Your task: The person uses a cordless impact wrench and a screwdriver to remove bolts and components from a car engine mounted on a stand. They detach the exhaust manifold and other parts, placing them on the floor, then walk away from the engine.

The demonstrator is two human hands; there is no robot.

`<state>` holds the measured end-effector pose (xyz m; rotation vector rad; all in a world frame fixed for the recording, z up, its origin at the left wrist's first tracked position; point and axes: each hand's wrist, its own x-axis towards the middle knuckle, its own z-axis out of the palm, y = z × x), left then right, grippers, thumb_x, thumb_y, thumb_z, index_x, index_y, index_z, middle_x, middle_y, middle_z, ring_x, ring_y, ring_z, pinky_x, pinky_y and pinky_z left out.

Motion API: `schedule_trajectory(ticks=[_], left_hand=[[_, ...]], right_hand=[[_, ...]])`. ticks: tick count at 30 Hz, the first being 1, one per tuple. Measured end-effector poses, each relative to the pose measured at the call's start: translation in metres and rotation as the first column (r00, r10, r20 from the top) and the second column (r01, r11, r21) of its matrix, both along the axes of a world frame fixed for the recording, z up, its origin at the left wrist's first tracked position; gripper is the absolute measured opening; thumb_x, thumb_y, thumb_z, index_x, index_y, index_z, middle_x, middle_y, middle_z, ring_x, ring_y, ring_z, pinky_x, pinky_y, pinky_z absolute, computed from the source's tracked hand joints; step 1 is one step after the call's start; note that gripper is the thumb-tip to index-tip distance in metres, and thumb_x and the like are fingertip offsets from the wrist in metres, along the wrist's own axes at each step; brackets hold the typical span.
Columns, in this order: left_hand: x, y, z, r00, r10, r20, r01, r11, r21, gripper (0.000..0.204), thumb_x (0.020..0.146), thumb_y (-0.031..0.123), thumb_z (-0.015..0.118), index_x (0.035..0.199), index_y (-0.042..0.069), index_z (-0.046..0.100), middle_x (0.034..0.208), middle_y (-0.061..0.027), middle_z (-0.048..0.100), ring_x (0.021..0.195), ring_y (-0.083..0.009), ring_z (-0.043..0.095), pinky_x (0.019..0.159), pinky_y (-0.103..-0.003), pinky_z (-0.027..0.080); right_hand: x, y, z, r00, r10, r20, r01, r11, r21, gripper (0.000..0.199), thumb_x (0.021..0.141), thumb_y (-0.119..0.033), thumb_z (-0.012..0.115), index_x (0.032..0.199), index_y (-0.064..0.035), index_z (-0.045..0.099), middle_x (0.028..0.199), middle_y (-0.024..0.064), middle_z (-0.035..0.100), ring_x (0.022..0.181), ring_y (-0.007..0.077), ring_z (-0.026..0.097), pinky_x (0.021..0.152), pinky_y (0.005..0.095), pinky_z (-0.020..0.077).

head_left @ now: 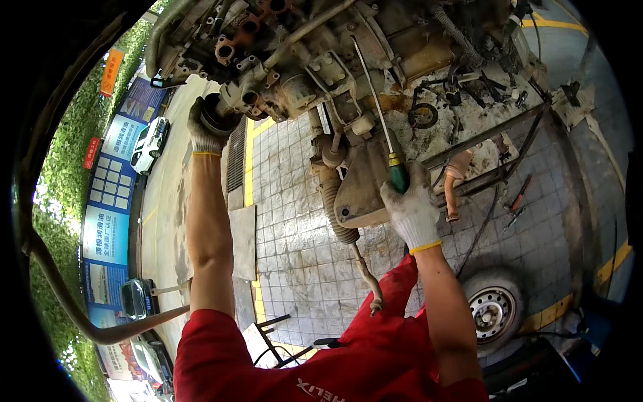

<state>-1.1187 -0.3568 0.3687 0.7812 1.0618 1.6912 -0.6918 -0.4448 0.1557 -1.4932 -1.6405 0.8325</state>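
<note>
My right hand (410, 204), in a whitish knit glove with a yellow cuff edge, is closed around the green handle of a long screwdriver (379, 107). Its thin shaft runs up against the greasy engine (295, 87); whether the tip sits in anything, I cannot tell. At the engine's left side my gloved left hand (203, 131) grips a dark round part (218, 115), its fingertips partly hidden. Just left of the screwdriver handle hangs a dirty metal arm (362, 194). Beside that is a ribbed rubber boot (331, 194) with a rod out of its lower end.
A wheel (492, 311) lies on the tiled floor at lower right, near a rusty pipe piece (453, 187) and a red-handled tool (521, 193). A metal frame (495, 127) borders the engine's right side. Parked cars (149, 146) and panels stand far left.
</note>
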Motion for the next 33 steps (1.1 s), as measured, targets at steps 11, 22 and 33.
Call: schedule_trajectory(ticks=[11,22,33], left_hand=[[0.017,-0.019,0.008,1.0,-0.002,-0.01,0.002,1.0,0.021,0.046,0.101,0.047,0.05,0.118,0.008,0.067,0.125,-0.0152,0.068,0.119,-0.0358,0.061,0.106,-0.056,0.047],[0.068,-0.021,0.075,0.957,0.192,-0.216,-0.224,0.966,-0.133,0.044,0.104,0.044,0.045,0.127,0.012,0.063,0.134,-0.0123,0.066,0.126,-0.0344,0.057,0.107,-0.058,0.041],[0.061,-0.022,0.053,0.972,0.198,-0.126,-0.221,0.951,-0.215,0.05,0.1,0.052,0.047,0.124,0.011,0.063,0.145,-0.0164,0.057,0.131,-0.0392,0.051,0.111,-0.062,0.038]], right_hand=[[-0.01,0.004,-0.038,0.963,-0.109,0.245,0.028,0.95,0.311,0.066,0.091,-0.049,0.067,0.141,-0.0142,0.043,0.096,0.0195,0.074,0.078,0.0361,0.075,0.06,0.0461,0.0613],[0.0,0.005,-0.019,0.98,-0.064,0.187,0.019,0.972,0.233,0.06,0.088,-0.04,0.074,0.131,-0.0082,0.047,0.096,0.0161,0.07,0.082,0.0313,0.073,0.076,0.0434,0.0603],[-0.011,0.017,-0.012,0.51,0.379,0.772,-0.254,0.924,-0.286,0.051,0.105,-0.038,0.046,0.151,-0.0166,0.039,0.141,0.0073,0.052,0.125,0.0155,0.057,0.122,0.0469,0.0282]])
